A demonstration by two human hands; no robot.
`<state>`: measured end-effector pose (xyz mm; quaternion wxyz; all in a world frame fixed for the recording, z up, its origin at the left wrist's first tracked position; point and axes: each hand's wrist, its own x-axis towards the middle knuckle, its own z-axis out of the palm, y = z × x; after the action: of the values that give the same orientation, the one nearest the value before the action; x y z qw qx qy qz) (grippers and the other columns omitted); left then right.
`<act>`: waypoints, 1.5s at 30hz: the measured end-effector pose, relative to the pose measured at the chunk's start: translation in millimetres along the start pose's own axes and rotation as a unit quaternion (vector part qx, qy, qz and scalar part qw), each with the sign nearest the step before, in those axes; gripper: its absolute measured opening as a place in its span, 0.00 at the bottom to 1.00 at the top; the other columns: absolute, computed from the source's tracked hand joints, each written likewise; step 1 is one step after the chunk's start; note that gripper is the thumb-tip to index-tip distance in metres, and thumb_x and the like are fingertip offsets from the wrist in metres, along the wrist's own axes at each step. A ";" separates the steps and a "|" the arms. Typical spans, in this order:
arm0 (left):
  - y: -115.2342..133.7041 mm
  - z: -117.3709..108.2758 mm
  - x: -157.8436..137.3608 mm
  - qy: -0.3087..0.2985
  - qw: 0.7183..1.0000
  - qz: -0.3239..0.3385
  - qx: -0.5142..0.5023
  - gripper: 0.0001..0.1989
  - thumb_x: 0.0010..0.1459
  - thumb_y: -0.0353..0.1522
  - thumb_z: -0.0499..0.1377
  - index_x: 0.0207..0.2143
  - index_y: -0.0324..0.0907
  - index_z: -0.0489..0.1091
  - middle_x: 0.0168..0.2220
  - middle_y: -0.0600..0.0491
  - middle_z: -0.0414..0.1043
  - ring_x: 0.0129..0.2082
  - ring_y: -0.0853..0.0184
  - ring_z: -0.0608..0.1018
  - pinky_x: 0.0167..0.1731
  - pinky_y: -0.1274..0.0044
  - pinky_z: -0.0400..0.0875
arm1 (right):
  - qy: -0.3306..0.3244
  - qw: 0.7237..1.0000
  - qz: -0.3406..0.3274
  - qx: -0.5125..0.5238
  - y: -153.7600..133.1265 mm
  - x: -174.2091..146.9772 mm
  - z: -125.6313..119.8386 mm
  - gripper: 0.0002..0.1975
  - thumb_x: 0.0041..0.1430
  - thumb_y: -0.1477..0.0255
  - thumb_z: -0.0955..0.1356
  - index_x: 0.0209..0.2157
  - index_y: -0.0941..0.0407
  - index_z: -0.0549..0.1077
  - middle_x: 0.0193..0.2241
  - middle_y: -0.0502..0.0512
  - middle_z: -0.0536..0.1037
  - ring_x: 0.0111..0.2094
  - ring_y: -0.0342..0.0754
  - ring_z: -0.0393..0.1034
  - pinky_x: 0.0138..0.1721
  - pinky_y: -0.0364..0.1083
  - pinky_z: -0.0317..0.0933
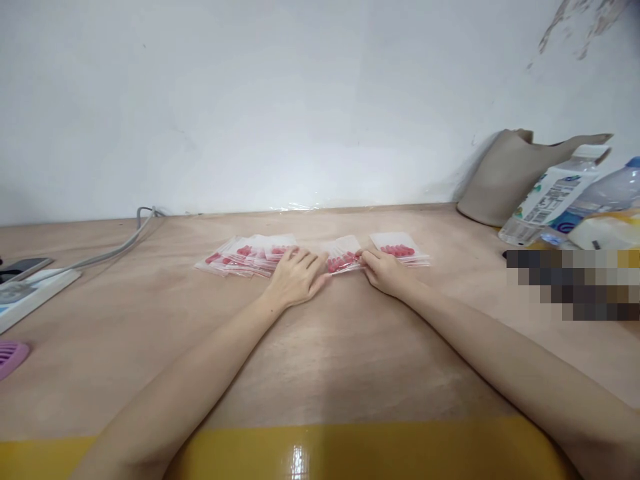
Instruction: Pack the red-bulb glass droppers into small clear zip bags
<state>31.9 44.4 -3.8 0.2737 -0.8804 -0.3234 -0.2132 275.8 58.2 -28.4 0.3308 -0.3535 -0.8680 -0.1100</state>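
Small clear plastic bags with red marks or contents lie in three groups across the table. My left hand (296, 277) rests at the right end of the fanned left group (243, 252), its fingers stretched out and partly covering the bags. My right hand (384, 272) is closed in a pinch at the right edge of the middle bags (343, 255). Just behind that hand sits the neat right stack (399, 248). Whether the red shapes are printed or inside the bags I cannot tell.
A white power strip (37, 293) with a grey cable (120, 250) lies at the left, near a pink slotted object (13, 359). To the right stand a beige container (500, 177) and tilted plastic bottles (555, 193). A white wall (250, 113) closes off the back.
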 end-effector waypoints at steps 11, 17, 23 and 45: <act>-20.4 -8.1 -8.3 -0.094 0.965 -0.243 0.040 0.11 0.55 0.29 0.52 0.40 0.40 0.70 0.40 0.41 0.71 0.41 0.48 0.70 0.41 0.53 0.57 | 0.076 0.980 0.184 0.008 54.1 -19.2 -33.9 0.13 0.49 0.80 0.60 0.37 0.56 0.68 0.38 0.59 0.76 0.39 0.52 0.71 0.40 0.51 0.65; -16.8 -2.7 -6.1 -0.076 0.974 -0.211 -0.009 0.12 0.61 0.27 0.48 0.40 0.42 0.70 0.41 0.43 0.71 0.44 0.50 0.70 0.46 0.49 0.51 | 0.039 0.976 0.198 0.077 62.7 -47.6 -38.6 0.04 0.51 0.69 0.65 0.30 0.54 0.65 0.38 0.58 0.75 0.39 0.52 0.71 0.39 0.51 0.64; 16.6 20.1 8.0 -0.049 0.983 -0.132 -0.121 0.12 0.62 0.30 0.50 0.46 0.45 0.69 0.48 0.49 0.70 0.46 0.60 0.72 0.48 0.64 0.64 | 0.032 0.979 0.188 0.070 68.6 -56.4 -43.9 0.07 0.51 0.68 0.65 0.32 0.54 0.64 0.38 0.58 0.75 0.38 0.52 0.70 0.40 0.51 0.62; 7.1 24.6 -0.6 -0.082 0.966 -0.087 -0.231 0.22 0.60 0.38 0.52 0.55 0.40 0.63 0.55 0.43 0.62 0.55 0.59 0.66 0.53 0.68 0.62 | 0.032 0.974 -0.128 -0.183 -3.3 5.4 -7.5 0.11 0.58 0.73 0.62 0.23 0.57 0.72 0.21 0.52 0.73 0.30 0.45 0.61 0.36 0.47 0.46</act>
<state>41.2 54.8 -25.2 0.0163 -0.9026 -0.3621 -0.2321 274.4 55.5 -19.1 0.2719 -0.2907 -0.8600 -0.3194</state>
